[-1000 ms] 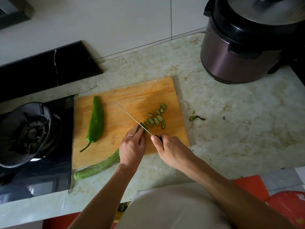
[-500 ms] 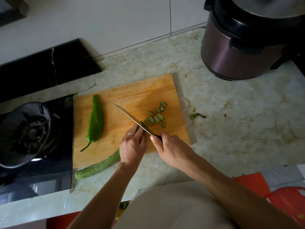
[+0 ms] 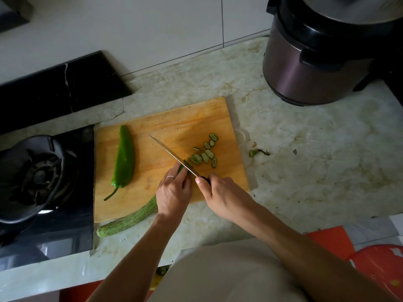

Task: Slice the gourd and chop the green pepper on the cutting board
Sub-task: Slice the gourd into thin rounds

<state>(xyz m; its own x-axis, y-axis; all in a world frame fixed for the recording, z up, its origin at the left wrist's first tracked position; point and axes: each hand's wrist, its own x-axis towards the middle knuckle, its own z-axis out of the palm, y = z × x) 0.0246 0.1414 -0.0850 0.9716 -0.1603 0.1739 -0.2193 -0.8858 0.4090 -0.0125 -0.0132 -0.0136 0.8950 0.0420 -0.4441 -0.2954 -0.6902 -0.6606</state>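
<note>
slicing the gourd (image 3: 130, 219): we hold it with our left hand (image 3: 173, 194), fingers curled over its cut end near the middle of the cutting board (image 3: 165, 127), a ring on one finger. our right hand (image 3: 220, 194) is wrapped round the dark handle of the knife (image 3: 174, 156); the blade sits just beside the left fingertips, tip pointing up-left across the board.

key relation: the gourd's long axis runs from the cut end under our left hand down-left, off the board's near edge and onto the marble counter (image 3: 305, 160), toward the stove (image 3: 41, 177). the uncut length lies on the left-hand side, so we judge the left hand must feed it up-right toward the blade, which crosses that axis.

gourd slices (image 3: 205, 152) lie in a loose cluster just right of the blade. green pepper (image 3: 124, 160) lies whole on the left part of the board, stem toward us, well apart from both hands; chopping not yet begun. most of the gourd is uncut.
</note>
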